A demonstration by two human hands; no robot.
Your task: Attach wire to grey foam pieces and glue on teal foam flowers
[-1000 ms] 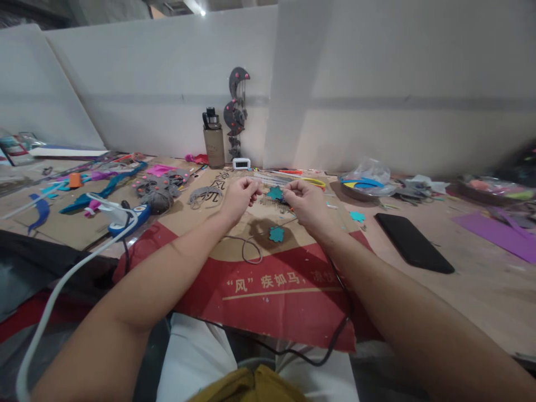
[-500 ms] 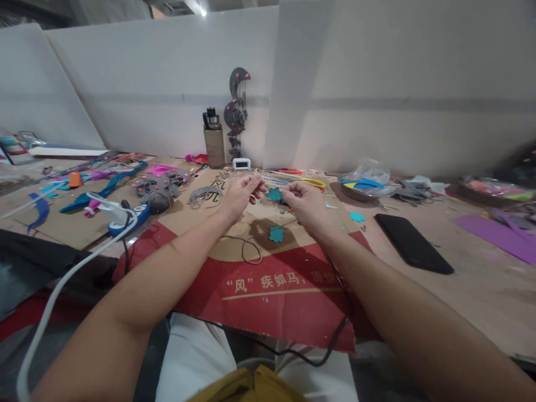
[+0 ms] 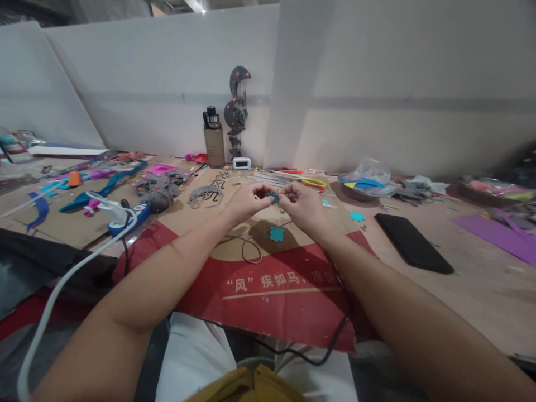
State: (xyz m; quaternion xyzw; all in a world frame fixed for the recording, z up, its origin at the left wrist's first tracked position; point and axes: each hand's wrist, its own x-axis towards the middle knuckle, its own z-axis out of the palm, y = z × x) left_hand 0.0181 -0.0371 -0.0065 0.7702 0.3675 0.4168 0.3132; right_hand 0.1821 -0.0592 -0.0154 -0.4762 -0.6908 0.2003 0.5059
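My left hand [image 3: 250, 201] and my right hand [image 3: 304, 205] meet above the cardboard sheet [image 3: 268, 301]. Between their fingertips is a small teal flower-shaped cutout [image 3: 275, 197], mostly covered by the fingers. Both hands are closed in a pinch, one at each side of the piece. Just below them, a second teal cutout [image 3: 276, 234] lies flat on the cardboard in shadow. A thin grey cord [image 3: 252, 261] curls on the cardboard to its left. A third teal cutout [image 3: 357, 216] rests right of my right hand.
Yellow-handled scissors [image 3: 314, 183] lie behind my hands. A bottle [image 3: 215, 146] and a small white clock [image 3: 242, 163] stand at the back. Grey yarn [image 3: 159, 200] and a blue power strip [image 3: 129, 219] with a white cable are left; a black phone [image 3: 412, 243] is right.
My left hand has moved right and lower, bringing its fingertips to the teal cutout. The cutout, earlier in plain view at my right fingers, is now largely hidden between both hands.
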